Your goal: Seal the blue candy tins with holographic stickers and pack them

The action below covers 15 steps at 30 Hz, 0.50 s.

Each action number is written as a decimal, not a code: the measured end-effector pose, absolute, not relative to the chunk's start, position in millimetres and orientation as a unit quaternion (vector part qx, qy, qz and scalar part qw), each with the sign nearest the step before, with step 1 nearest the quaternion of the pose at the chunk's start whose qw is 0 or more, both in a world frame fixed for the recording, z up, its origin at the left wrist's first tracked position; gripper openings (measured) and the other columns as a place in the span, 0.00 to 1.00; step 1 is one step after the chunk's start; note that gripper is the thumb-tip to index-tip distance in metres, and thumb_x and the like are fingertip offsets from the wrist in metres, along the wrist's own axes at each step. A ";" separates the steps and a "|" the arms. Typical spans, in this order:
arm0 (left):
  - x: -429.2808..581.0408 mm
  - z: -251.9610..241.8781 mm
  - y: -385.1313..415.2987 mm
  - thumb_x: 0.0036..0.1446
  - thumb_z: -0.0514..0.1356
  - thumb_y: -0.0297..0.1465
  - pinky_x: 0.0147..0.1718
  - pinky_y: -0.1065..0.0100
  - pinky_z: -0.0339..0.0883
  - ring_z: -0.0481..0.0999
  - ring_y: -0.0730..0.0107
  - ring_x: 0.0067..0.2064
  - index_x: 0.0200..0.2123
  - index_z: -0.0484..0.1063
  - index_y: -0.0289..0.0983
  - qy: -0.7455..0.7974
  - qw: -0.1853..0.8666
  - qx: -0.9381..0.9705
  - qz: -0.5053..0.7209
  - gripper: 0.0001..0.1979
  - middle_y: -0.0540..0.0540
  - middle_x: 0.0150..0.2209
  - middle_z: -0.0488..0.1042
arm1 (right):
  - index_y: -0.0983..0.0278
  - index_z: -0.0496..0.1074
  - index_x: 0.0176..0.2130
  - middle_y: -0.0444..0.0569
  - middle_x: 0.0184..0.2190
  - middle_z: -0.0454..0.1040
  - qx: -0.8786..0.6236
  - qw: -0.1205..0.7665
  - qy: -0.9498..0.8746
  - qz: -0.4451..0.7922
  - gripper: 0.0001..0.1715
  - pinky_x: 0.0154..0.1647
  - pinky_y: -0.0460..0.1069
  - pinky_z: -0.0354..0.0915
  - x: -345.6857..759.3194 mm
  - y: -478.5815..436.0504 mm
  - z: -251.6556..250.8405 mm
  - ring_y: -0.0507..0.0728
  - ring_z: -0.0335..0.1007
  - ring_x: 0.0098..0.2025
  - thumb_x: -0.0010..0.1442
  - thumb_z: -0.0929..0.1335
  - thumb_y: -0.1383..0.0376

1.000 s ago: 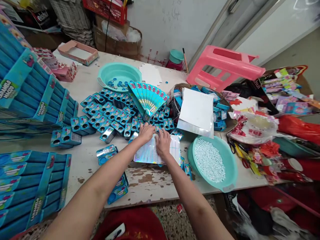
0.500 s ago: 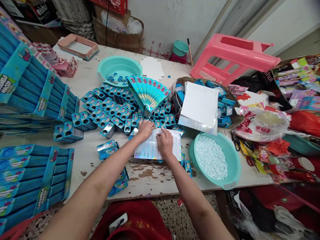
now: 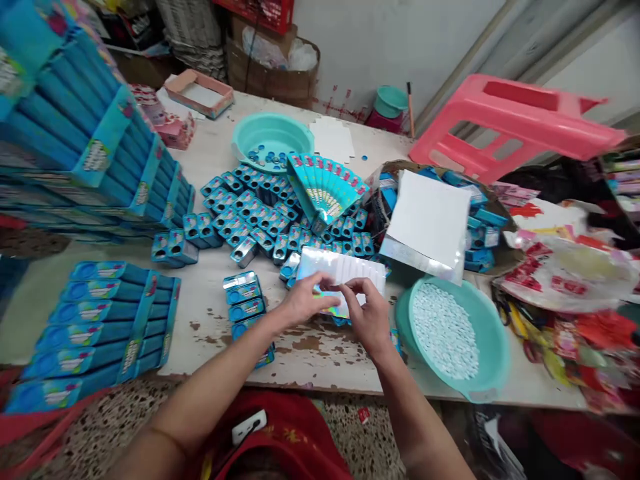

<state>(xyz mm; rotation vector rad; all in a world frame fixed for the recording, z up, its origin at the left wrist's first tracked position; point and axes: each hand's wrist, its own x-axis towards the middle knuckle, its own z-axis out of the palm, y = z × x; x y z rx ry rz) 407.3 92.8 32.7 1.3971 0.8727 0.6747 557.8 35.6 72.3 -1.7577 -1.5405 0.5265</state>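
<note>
Silvery, rectangular foil-like sheet [image 3: 342,268] probably wants light, level handling by the left hand [image 3: 303,300] and right hand [image 3: 371,316], though whether either grip is pinching, I cannot tell.

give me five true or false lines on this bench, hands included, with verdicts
1. The left hand and right hand are at the shiny sheet. True.
2. The basin of white pellets stands left of the left hand. False: it is right of the right hand.
3. The back basin holds small blue pieces. True.
4. The stool is green. False: it is pink.
5. A large white sheet lies over part of the carton. True.
</note>
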 end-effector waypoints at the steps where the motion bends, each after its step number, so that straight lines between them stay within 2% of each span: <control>1: 395.8 33.0 80.3 0.54 0.57 0.41 0.33 0.70 0.64 0.71 0.70 0.33 0.37 0.71 0.35 0.407 0.649 0.577 0.282 0.15 0.48 0.31 0.73 | 0.62 0.68 0.32 0.44 0.28 0.71 -0.679 0.371 -0.587 0.238 0.08 0.36 0.48 0.61 547.3 35.2 67.5 0.52 0.66 0.32 0.60 0.65 0.60; 4: 349.8 25.0 53.8 0.55 0.54 0.39 0.28 0.72 0.62 0.67 0.74 0.25 0.28 0.69 0.35 0.492 0.651 0.511 0.269 0.13 0.52 0.21 0.67 | 0.62 0.70 0.31 0.45 0.29 0.72 -0.661 0.376 -0.552 0.343 0.10 0.36 0.48 0.62 505.6 34.8 45.3 0.53 0.67 0.32 0.59 0.66 0.58; 7: 290.1 13.4 42.3 0.55 0.54 0.38 0.27 0.72 0.61 0.67 0.74 0.25 0.34 0.68 0.36 0.551 0.629 0.486 0.253 0.11 0.54 0.21 0.66 | 0.62 0.73 0.30 0.46 0.31 0.73 -0.650 0.348 -0.557 0.382 0.11 0.34 0.48 0.62 455.7 37.8 19.8 0.54 0.67 0.32 0.57 0.67 0.58; 10: 238.0 2.4 42.5 0.56 0.52 0.37 0.26 0.73 0.60 0.67 0.74 0.24 0.40 0.63 0.39 0.581 0.594 0.495 0.253 0.11 0.56 0.21 0.66 | 0.61 0.74 0.28 0.46 0.29 0.72 -0.655 0.289 -0.600 0.357 0.10 0.35 0.49 0.61 411.9 48.1 -1.0 0.55 0.65 0.32 0.56 0.68 0.58; 15: 204.3 -18.1 57.3 0.57 0.48 0.34 0.28 0.72 0.58 0.65 0.73 0.26 0.38 0.58 0.40 0.613 0.498 0.569 0.229 0.06 0.56 0.23 0.65 | 0.61 0.73 0.27 0.51 0.37 0.69 -0.670 0.270 -0.637 0.268 0.07 0.40 0.52 0.61 372.0 68.1 -23.5 0.60 0.63 0.42 0.55 0.68 0.62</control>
